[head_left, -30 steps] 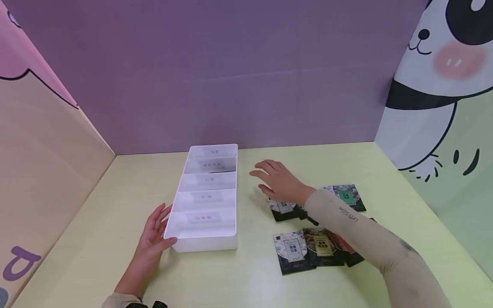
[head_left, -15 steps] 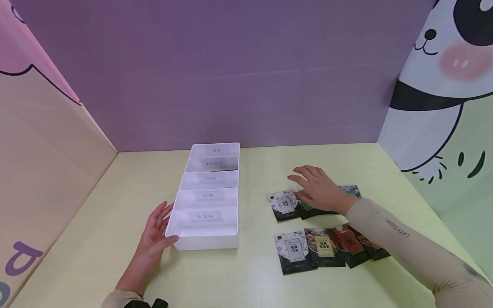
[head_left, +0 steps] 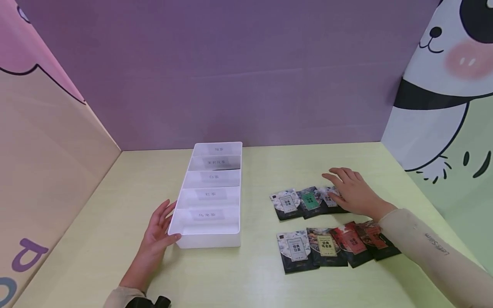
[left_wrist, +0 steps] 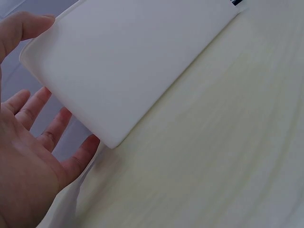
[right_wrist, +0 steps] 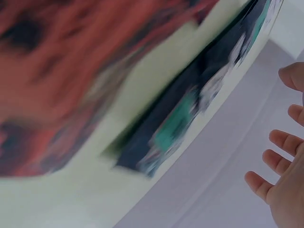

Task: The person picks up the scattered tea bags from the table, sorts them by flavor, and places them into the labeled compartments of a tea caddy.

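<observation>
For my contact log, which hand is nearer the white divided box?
Left. The left hand touches the box's near left corner; the right hand is off to its right, by the back packets.

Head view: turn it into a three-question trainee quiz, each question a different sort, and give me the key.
1. True or false: the left grip touches the white compartment box.
2. How many labelled compartments does that box show?
3. In the nearer row of tea sachets, which one bears the yellow label?
A) the leftmost
B) the second from the left
C) the rightmost

Key: 1. True. 2. Five. 3. B.
</observation>
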